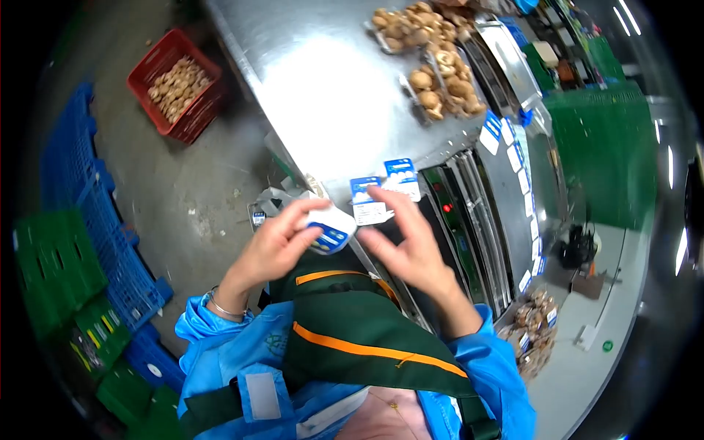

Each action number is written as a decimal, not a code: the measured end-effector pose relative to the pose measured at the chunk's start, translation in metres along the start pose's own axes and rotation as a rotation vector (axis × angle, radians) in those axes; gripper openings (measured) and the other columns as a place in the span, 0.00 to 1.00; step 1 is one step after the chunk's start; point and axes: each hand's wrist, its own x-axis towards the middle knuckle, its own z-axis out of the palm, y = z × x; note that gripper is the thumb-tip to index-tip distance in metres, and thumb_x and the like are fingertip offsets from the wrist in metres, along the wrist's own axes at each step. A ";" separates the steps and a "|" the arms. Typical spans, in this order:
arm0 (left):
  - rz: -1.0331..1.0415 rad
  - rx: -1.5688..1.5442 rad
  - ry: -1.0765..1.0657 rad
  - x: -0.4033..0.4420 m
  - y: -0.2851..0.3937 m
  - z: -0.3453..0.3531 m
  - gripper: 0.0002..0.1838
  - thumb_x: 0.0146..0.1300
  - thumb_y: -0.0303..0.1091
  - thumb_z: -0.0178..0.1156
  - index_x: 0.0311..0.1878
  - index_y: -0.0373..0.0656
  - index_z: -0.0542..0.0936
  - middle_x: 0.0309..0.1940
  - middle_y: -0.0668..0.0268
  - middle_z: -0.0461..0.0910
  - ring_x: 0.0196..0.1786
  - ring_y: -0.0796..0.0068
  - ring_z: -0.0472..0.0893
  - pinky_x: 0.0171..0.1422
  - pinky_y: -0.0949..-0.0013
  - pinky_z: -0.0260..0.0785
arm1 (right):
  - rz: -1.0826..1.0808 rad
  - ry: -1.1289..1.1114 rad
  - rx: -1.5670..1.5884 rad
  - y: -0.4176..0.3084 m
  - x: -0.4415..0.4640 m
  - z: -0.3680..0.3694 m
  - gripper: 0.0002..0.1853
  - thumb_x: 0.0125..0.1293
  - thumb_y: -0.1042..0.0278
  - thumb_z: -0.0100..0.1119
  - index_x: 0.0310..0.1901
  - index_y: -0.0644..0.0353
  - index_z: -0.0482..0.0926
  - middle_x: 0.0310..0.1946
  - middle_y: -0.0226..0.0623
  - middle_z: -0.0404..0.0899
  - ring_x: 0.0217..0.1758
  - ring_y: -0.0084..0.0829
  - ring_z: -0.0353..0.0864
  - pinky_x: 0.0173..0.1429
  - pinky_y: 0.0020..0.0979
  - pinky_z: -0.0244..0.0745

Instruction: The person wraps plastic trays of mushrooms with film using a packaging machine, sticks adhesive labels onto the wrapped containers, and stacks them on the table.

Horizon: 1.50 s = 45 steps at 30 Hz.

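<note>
Where the middle of the frame meets its lower half, I have a blue-and-white label (334, 231) pinched between the thumb and fingers of the left hand (273, 248). The right hand (412, 253) faces it with thumb and forefinger spread apart; I see nothing gripped there, and I cannot tell whether its thumb touches the label's edge. Just above the gap between the hands, two loose labels (401, 178) lie near the steel table's (315, 110) edge, the nearer one by the right forefinger.

Right of centre I make out a dark machine (469, 220) with a red light, and beyond it a row of similar labels (523, 181) along a grey surface. Toward the top right of centre, clear trays of brown mushrooms (458, 88) sit together on the table; more packed mushrooms (535, 326) are at the lower right.

At the upper left, a red crate (192, 134) of pale pieces stands on the floor. Down the left edge I see blue plastic pallets (73, 158) and green crates (55, 249). At the bottom are blue sleeves (499, 359) and a dark green apron (352, 323) with orange trim.
</note>
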 end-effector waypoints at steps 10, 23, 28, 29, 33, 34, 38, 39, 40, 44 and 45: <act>0.078 0.623 -0.782 0.047 0.016 0.115 0.13 0.52 0.36 0.65 0.38 0.38 0.81 0.25 0.57 0.80 0.25 0.72 0.81 0.30 0.72 0.70 | 0.202 0.634 -0.316 -0.003 -0.140 -0.061 0.09 0.53 0.76 0.60 0.37 0.60 0.78 0.32 0.34 0.79 0.37 0.34 0.77 0.49 0.33 0.71; -0.163 0.123 -0.932 0.074 0.004 0.167 0.24 0.57 0.24 0.57 0.59 0.39 0.68 0.51 0.61 0.72 0.48 0.74 0.74 0.52 0.75 0.68 | 1.263 1.438 0.170 0.182 -0.431 -0.027 0.31 0.41 0.63 0.71 0.47 0.67 0.70 0.40 0.43 0.75 0.41 0.33 0.74 0.46 0.34 0.70; -0.256 0.135 -0.768 0.042 0.018 0.215 0.14 0.62 0.25 0.54 0.51 0.37 0.73 0.39 0.65 0.79 0.42 0.81 0.76 0.47 0.78 0.68 | 1.238 1.352 -0.767 0.127 -0.394 -0.027 0.38 0.47 0.65 0.68 0.59 0.65 0.61 0.47 0.46 0.68 0.48 0.35 0.71 0.52 0.34 0.69; -0.053 0.342 -0.850 0.043 0.012 0.214 0.11 0.61 0.25 0.56 0.47 0.36 0.75 0.36 0.64 0.80 0.39 0.80 0.78 0.43 0.78 0.70 | 1.139 1.388 -0.210 0.088 -0.359 -0.043 0.35 0.47 0.67 0.67 0.58 0.63 0.63 0.48 0.46 0.68 0.51 0.35 0.71 0.54 0.33 0.68; 0.080 0.577 -0.929 0.036 0.020 0.239 0.05 0.55 0.28 0.63 0.30 0.36 0.79 0.20 0.62 0.79 0.23 0.78 0.78 0.27 0.78 0.68 | 0.441 0.725 0.565 0.002 -0.252 -0.060 0.19 0.48 0.73 0.67 0.44 0.59 0.77 0.48 0.37 0.74 0.50 0.32 0.74 0.54 0.32 0.69; 0.043 0.591 -0.971 0.038 0.017 0.241 0.07 0.53 0.30 0.64 0.27 0.36 0.79 0.18 0.61 0.78 0.20 0.78 0.77 0.24 0.78 0.66 | 0.420 0.719 0.251 0.008 -0.243 -0.048 0.15 0.49 0.70 0.67 0.41 0.59 0.79 0.38 0.35 0.78 0.48 0.34 0.75 0.54 0.34 0.69; -0.208 0.846 -1.120 0.043 -0.007 0.223 0.14 0.54 0.40 0.65 0.31 0.35 0.82 0.19 0.60 0.79 0.21 0.81 0.76 0.24 0.77 0.66 | 0.670 1.151 0.241 0.015 -0.298 -0.080 0.05 0.56 0.72 0.58 0.34 0.59 0.76 0.28 0.36 0.77 0.35 0.30 0.76 0.41 0.28 0.71; -0.331 0.742 -0.995 0.041 -0.012 0.209 0.15 0.55 0.41 0.64 0.33 0.36 0.83 0.23 0.62 0.81 0.24 0.81 0.78 0.29 0.78 0.68 | 0.810 1.457 0.578 0.013 -0.319 -0.088 0.03 0.58 0.72 0.57 0.33 0.60 0.75 0.30 0.35 0.78 0.35 0.25 0.77 0.39 0.25 0.72; -0.436 0.679 -0.886 0.046 -0.014 0.188 0.13 0.55 0.39 0.63 0.34 0.37 0.83 0.26 0.65 0.82 0.29 0.80 0.80 0.33 0.77 0.70 | 0.770 1.662 0.647 0.020 -0.343 -0.094 0.07 0.57 0.72 0.59 0.36 0.62 0.73 0.31 0.37 0.78 0.34 0.24 0.78 0.39 0.23 0.73; -0.369 -0.008 -0.393 0.058 -0.033 0.041 0.35 0.52 0.42 0.62 0.59 0.32 0.64 0.51 0.57 0.73 0.49 0.70 0.75 0.53 0.70 0.67 | 1.268 1.533 0.543 0.108 -0.449 -0.010 0.30 0.48 0.67 0.69 0.51 0.70 0.67 0.45 0.47 0.74 0.47 0.33 0.74 0.49 0.31 0.71; -0.256 -0.071 -0.287 0.054 -0.023 0.023 0.37 0.53 0.39 0.61 0.63 0.35 0.58 0.51 0.59 0.72 0.50 0.70 0.75 0.55 0.69 0.66 | 1.454 1.387 0.348 0.131 -0.457 0.018 0.40 0.43 0.63 0.73 0.56 0.71 0.62 0.51 0.50 0.69 0.51 0.36 0.71 0.54 0.34 0.68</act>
